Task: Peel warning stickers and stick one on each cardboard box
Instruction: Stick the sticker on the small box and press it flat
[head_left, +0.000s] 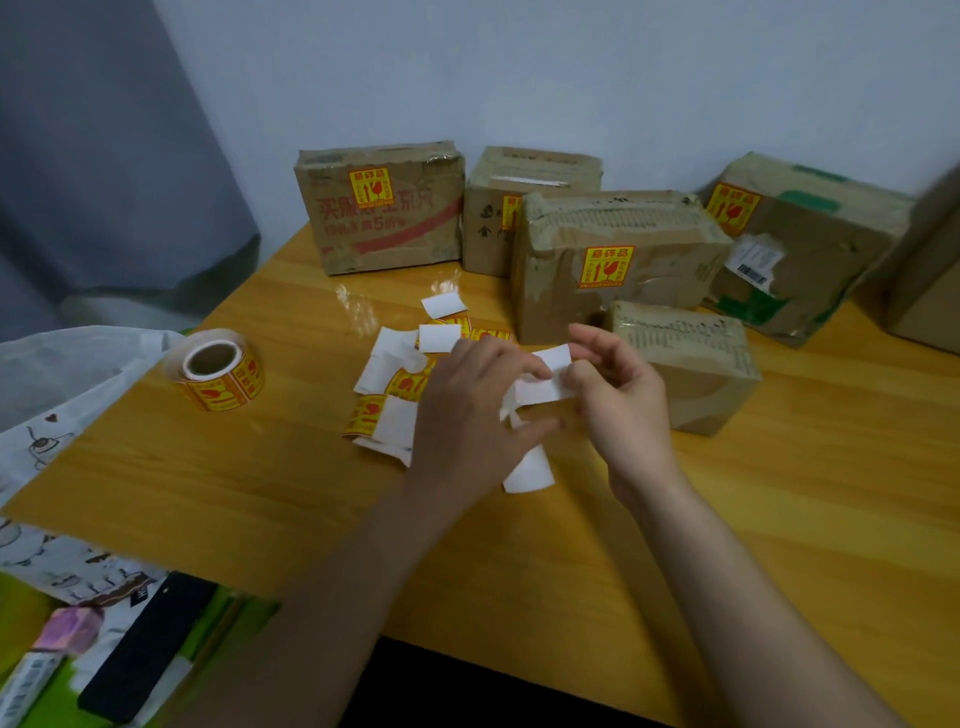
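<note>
Much of the sticker strip (540, 387) is hidden: the left hand (480, 410) covers its left part, and only white backing faces the camera, so the printed side cannot be seen. Whether a sticker has begun to lift off the backing is hard to make out. A white tail of the strip (530, 470) hangs down below the hands to the wooden table (260, 488).

Both hands meet over the middle of the table. The left hand pinches the strip with thumb and fingers curled round it. The right hand (621, 400) pinches the strip's right end between thumb and forefinger, its other fingers loosely bent.

Just left of the hands lies a loose pile of cut stickers (400, 384), some face down and white, some showing yellow and red. Further left stands the sticker roll (215, 369), well apart from the hands.

Just right of the right hand sits a small box (696, 369) with no sticker visible on the faces shown. Behind it a larger box (613, 265) carries a yellow sticker. At the far edge, a box with red print (382, 208) and a tilted box (800, 244) also show stickers; the box between them (519, 202) is partly hidden, its sticker half covered. A further box (930, 270) at the right is cut off by the picture's edge and blurred.
</note>
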